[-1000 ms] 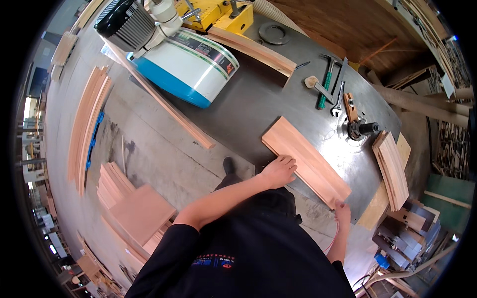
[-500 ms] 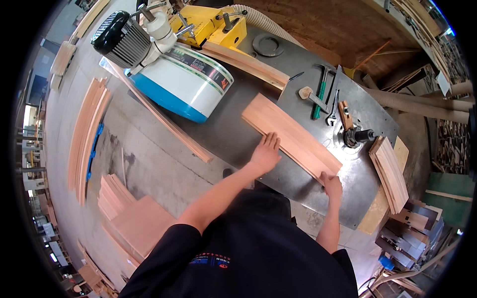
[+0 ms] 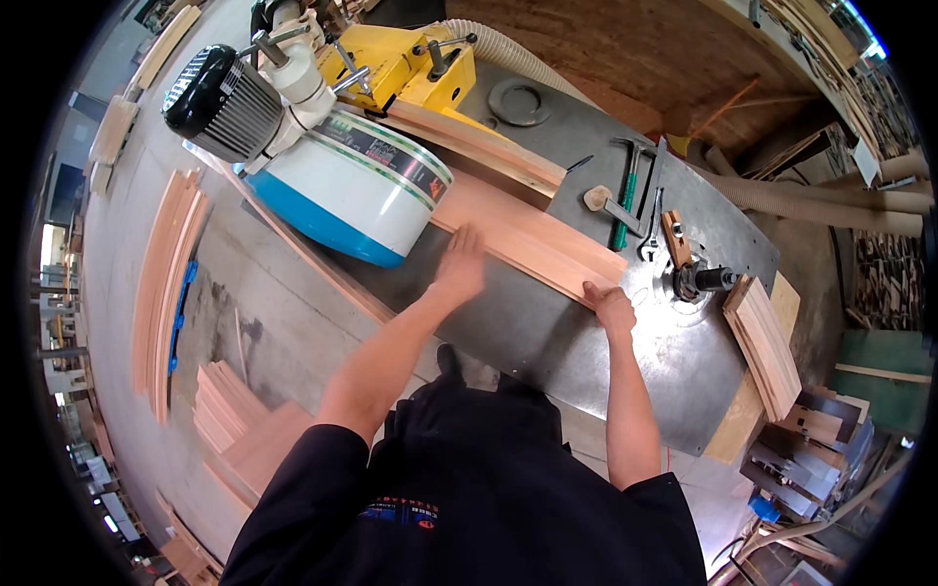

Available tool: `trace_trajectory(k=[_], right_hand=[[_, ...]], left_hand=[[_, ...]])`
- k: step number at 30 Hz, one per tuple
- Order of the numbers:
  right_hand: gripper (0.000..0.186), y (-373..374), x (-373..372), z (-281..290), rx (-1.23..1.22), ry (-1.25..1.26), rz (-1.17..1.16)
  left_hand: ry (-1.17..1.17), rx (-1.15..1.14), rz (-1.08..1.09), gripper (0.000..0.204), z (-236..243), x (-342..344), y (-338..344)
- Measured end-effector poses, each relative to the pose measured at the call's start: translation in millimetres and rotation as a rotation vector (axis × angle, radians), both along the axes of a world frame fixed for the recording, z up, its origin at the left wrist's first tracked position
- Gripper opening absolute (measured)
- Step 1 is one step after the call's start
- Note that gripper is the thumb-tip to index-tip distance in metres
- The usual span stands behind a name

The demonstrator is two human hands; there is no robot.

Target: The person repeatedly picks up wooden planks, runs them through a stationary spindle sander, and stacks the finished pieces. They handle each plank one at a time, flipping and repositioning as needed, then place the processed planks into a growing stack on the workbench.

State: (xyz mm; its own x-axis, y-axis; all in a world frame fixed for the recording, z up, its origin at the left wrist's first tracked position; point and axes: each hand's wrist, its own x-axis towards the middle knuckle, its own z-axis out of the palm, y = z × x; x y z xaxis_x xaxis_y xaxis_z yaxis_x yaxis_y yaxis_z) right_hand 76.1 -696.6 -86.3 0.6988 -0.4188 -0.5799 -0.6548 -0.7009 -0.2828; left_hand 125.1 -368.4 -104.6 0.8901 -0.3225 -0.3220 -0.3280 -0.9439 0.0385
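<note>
A flat, reddish wooden board with a stepped near edge (image 3: pixel 532 234) lies on the grey metal machine table (image 3: pixel 547 332). Its far left end goes out of sight behind a white-and-blue power feeder (image 3: pixel 362 186) with a black-capped motor. Against the board's near edge rests my left hand (image 3: pixel 461 264), fingers stretched out and slightly blurred. My right hand (image 3: pixel 613 309) grips the board's near right corner, thumb and fingers closed on it. Along the board's far side runs a wooden fence (image 3: pixel 479 146), fixed near a yellow machine guard (image 3: pixel 401 63).
On the table's right lie a green-handled hammer (image 3: pixel 628 195), a wrench (image 3: pixel 651 239) and a black spindle part (image 3: pixel 699 280). Stacked boards (image 3: pixel 762 347) stand at the right end. More wood strips (image 3: pixel 168 293) stand on the floor at left, above a pile of boards (image 3: pixel 234 410).
Both hands and the board have moved left along the fence. The board's leading end has passed behind the power feeder. My view has shifted slightly.
</note>
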Motion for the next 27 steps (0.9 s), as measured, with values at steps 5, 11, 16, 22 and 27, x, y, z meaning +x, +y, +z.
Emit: trace_trajectory(k=[5, 11, 16, 22, 27], right_hand=[[0.070, 1.4, -1.7, -29.6, -0.139, -0.138, 0.024], [0.074, 34.0, 14.2, 26.5, 0.048, 0.070, -0.019], [0.067, 44.9, 2.7, 10.4, -0.266, -0.144, 0.188], [0.037, 52.2, -12.3, -3.1, -0.356, -0.665, 0.666], [0.019, 57.7, 2.3, -11.2, -0.374, -0.715, 0.784]], left_hand=[[0.025, 0.051, 0.022, 0.075, 11.6, 11.4, -4.9], [0.136, -0.061, -0.090, 0.068, 14.0, -21.0, -40.9], [0.093, -0.048, -0.078, 0.065, 33.9, -45.5, -77.5], [0.162, -0.064, -0.134, 0.062, 30.6, -24.0, -46.3], [0.047, -0.265, -0.010, 0.060, 9.8, -26.1, -21.2]])
